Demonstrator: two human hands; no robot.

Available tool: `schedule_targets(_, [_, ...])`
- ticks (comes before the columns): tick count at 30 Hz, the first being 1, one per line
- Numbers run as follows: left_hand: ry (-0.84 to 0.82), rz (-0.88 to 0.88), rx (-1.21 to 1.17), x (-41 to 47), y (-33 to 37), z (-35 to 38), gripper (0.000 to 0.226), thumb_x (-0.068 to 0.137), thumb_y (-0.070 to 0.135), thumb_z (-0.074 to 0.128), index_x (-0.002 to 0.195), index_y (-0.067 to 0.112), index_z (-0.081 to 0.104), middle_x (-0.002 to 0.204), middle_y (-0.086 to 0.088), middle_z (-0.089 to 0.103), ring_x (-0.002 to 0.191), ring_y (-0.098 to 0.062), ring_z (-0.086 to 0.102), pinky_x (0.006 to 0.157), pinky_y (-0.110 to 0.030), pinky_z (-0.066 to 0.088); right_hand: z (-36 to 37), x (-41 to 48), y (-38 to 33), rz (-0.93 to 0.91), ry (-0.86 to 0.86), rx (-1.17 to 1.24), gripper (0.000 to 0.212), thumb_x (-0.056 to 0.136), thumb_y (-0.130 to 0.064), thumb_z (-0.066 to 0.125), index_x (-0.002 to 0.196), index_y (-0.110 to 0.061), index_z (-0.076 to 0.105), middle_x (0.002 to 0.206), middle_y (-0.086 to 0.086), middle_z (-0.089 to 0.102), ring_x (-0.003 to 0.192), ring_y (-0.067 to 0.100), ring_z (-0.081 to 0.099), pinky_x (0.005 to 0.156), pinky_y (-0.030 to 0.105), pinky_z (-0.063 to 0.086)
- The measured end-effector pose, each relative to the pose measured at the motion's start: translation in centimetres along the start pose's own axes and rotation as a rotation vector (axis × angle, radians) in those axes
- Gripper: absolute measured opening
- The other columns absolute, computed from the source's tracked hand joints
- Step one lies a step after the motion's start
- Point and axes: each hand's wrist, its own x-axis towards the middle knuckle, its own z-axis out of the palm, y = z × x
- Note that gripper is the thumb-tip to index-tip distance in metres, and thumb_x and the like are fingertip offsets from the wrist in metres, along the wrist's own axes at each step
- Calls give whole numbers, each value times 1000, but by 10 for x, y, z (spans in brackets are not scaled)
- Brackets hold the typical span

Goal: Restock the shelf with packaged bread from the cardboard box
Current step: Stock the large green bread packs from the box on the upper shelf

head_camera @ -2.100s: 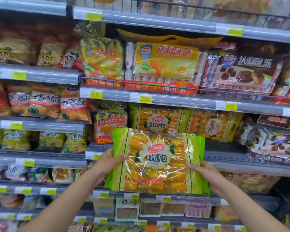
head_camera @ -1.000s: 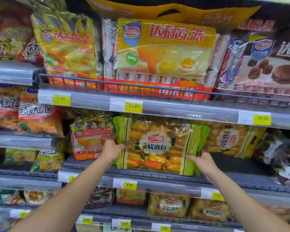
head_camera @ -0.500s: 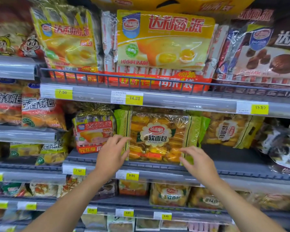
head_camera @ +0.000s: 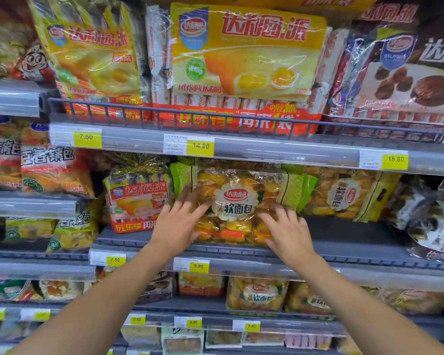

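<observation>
Green-edged clear plastic wraps the soft bread pack (head_camera: 237, 198), which stands upright on the dark grey shelf (head_camera: 344, 234), above the yellow 9.90 price tag (head_camera: 198, 265). Both hands are open in front of it, holding nothing. The left hand (head_camera: 176, 222) has its fingers straight and fanned, reaching up over the lower left part of the pack's face. The right hand (head_camera: 289, 234) is also spread, palm toward the pack, its fingers over the lower right part. The fingertips are blurred, so I cannot tell whether they press on the wrapper or hang just off it. Both bare forearms rise from the bottom corners and converge on the pack. A red-and-yellow pie pack (head_camera: 139, 198) stands just to its left, and a tilted second bread pack (head_camera: 344, 197) to its right.
</observation>
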Motion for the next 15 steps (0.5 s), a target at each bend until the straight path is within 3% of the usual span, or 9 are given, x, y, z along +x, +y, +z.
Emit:
schedule_targets(5, [21,8,18,4,-6,10,110,75,69,69,157,45,1,169,-3,-5,155,-29,-2,121,-57,17,8,7,-2,22,8,-27,75,68,-42,86,132,-37,47,143,3,48,126,32,46,83,47,52])
schedule_targets(9, [48,-29,34,9,-9,19,106,75,63,74,158,42,12,169,-3,1,155,-29,2,122,-56,16,10,15,-6,16,19,-18,73,67,-41,86,130,-38,48,145,2,45,126,31,45,79,46,53])
schedule_targets(15, [48,-55,33,16,-14,27,105,76,57,77,157,42,12,169,-3,-4,156,-28,-2,121,-56,20,14,29,-5,-23,42,9,72,65,-37,88,127,-38,51,144,2,45,123,32,46,78,48,56])
